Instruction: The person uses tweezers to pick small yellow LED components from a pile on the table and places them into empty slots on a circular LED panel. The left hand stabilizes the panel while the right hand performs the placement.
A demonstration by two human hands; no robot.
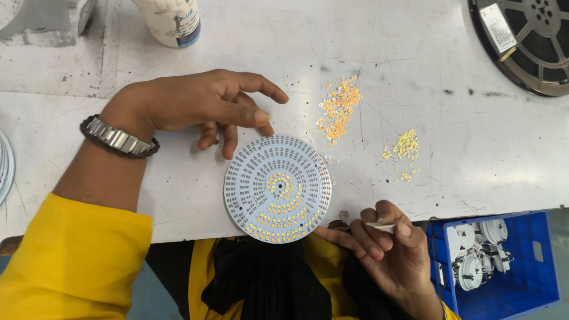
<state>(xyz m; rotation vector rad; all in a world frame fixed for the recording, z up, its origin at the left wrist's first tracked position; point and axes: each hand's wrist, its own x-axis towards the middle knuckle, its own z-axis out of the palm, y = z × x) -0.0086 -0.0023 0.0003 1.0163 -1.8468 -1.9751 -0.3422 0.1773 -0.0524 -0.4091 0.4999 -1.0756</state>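
1. The person is placing small chips on a round white circuit board point(277, 188), which is lying flat at the near edge of the scratched white surface point(486, 154). The inner rings and the near part of the board are already carrying yellow chips, while the far and left rings are still showing bare pads, so I judge the filling to be about half done.

2. The left hand point(201, 106) is resting on the surface at the far left rim of the board. Its fingers point(252, 115) are loosely curled, and the thumb and forefinger are pinching close together; whether a chip is between them I cannot tell.

3. The right hand point(385, 243) is gripping a thin pale tool point(380, 226) between thumb and fingers, just beside the near right rim of the board.

4. Two loose heaps are lying to the right of the board: orange chips point(339, 109) and yellow chips point(404, 147).

5. In my judgement, the next move is calling for exact placing on a bare pad without disturbing neighbouring chips.
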